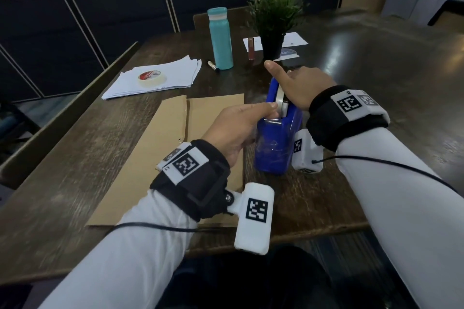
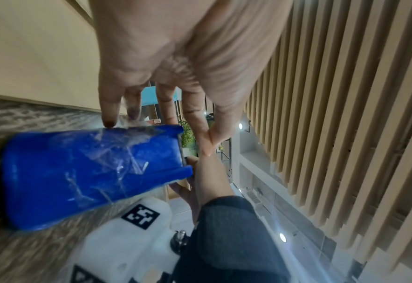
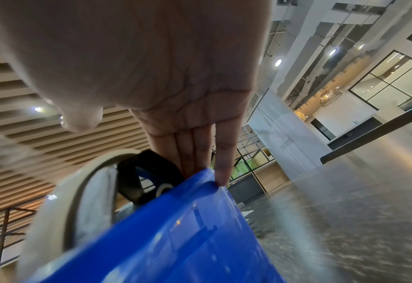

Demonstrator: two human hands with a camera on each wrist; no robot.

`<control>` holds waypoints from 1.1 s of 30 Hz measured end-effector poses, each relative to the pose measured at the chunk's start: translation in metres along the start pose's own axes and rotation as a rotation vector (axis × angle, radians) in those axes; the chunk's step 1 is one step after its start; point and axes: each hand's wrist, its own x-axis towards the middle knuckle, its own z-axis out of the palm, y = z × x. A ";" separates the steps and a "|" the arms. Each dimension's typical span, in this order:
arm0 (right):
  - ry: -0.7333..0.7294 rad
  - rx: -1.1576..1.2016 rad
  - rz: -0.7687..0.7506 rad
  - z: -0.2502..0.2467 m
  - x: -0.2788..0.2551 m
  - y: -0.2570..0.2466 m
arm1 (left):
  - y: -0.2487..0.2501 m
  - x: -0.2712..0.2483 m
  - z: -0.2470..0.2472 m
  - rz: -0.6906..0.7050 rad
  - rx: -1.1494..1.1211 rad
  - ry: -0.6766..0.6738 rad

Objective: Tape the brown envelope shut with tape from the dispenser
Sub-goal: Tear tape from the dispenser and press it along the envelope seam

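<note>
White sleeves and strapped wrist cameras fill the near head view; beyond them both hands meet at the blue dispenser (image 1: 277, 130), which stands on the dark wood surface (image 1: 326, 198) just right of the brown envelope (image 1: 175, 153). The left hand (image 1: 236, 128) lies over the envelope's right edge, fingertips at the dispenser's cutter end. The right hand (image 1: 301, 88) rests on the dispenser's far side beside the tape roll (image 1: 280, 98), forefinger pointing away. Farther back lie papers (image 1: 155, 78) with a loose tape ring (image 1: 152, 78), a teal bottle (image 1: 221, 37) and a potted plant (image 1: 275, 20). Left wrist view: straight fingertips (image 2: 108, 116) touch the dispenser's top, a loose grip holding nothing. Right wrist view: straight fingers (image 3: 224, 153) press the blue rim, not curled round it.
</note>
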 end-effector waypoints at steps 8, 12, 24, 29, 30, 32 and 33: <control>-0.002 0.016 0.018 -0.002 -0.002 -0.003 | -0.019 -0.006 -0.001 0.012 -0.031 -0.014; -0.004 0.009 0.027 -0.002 -0.003 -0.005 | -0.024 -0.005 -0.004 0.019 -0.018 -0.016; -0.001 0.020 0.018 0.000 -0.003 -0.005 | -0.030 -0.003 -0.006 0.019 0.057 -0.006; -0.006 0.015 0.015 0.001 -0.003 -0.005 | -0.030 -0.003 -0.008 0.061 0.136 -0.010; -0.006 0.012 0.017 0.001 -0.003 -0.005 | -0.030 -0.004 -0.008 0.070 0.149 -0.011; -0.010 0.007 0.023 0.000 -0.003 -0.005 | -0.030 -0.003 -0.009 0.086 0.178 -0.015; -0.016 0.004 0.024 0.000 -0.003 -0.005 | -0.030 -0.003 -0.009 0.093 0.192 -0.016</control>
